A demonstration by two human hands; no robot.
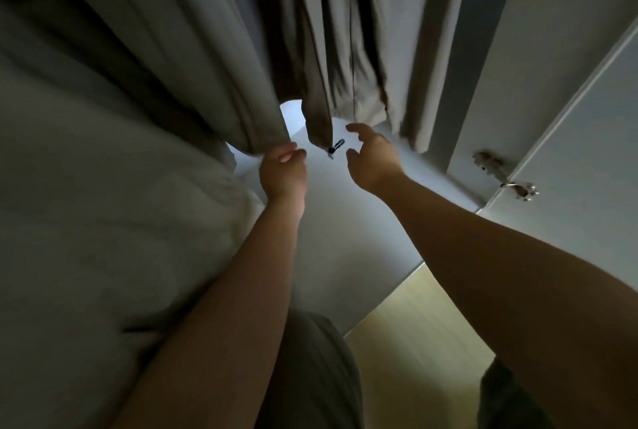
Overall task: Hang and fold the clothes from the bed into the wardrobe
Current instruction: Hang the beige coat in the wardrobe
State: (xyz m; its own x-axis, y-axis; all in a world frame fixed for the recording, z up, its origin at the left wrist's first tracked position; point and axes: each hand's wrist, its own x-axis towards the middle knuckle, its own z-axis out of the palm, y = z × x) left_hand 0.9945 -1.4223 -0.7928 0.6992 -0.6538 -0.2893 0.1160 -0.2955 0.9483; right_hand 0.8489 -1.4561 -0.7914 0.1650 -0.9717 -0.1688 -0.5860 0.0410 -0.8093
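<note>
A pale grey jacket [193, 59] hangs in the wardrobe and fills the upper left of the head view. My left hand [283, 171] pinches its lower front hem. The jacket's other front panel [348, 59] hangs to the right, with a brownish zip edge ending in a small dark zip pull [335, 148]. My right hand [371, 157] hovers just right of that pull, fingers spread and holding nothing. More pale cloth [86, 221] bulges at the lower left against my left forearm.
The white wardrobe floor [345, 239] lies under my hands. A white wardrobe door [569, 118] stands open at the right, with a metal hinge [505, 175] on it. Pale wooden flooring [414, 325] shows below, between my legs.
</note>
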